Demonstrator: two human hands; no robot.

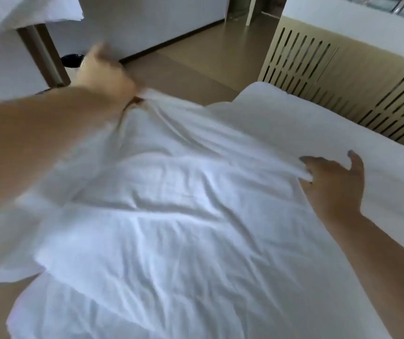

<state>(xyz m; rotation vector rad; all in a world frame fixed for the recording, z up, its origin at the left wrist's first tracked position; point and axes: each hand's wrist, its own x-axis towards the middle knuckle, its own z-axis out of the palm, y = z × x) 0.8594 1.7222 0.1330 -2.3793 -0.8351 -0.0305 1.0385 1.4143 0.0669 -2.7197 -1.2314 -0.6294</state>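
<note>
fingers (323,167) of right hand (335,184) curled, pinching the white sheet (171,216) edge, thumb spread apart | sheet lies rumpled across the mattress (342,123) | likely light, limp, slides easily; best taken by hem or corners | left hand (105,77) fists a bunched far corner, blurred | slatted radiator cover (342,77) beyond | no writing legible

Two hands: left hand (103,77), right hand (335,184). One sheet (171,216). One mattress (338,130). One slatted cover (357,69).

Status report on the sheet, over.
Left hand grips white sheet at far corner. Right hand holds its right edge, over the mattress. Sheet spread, wrinkled. Nothing lying on it.
</note>
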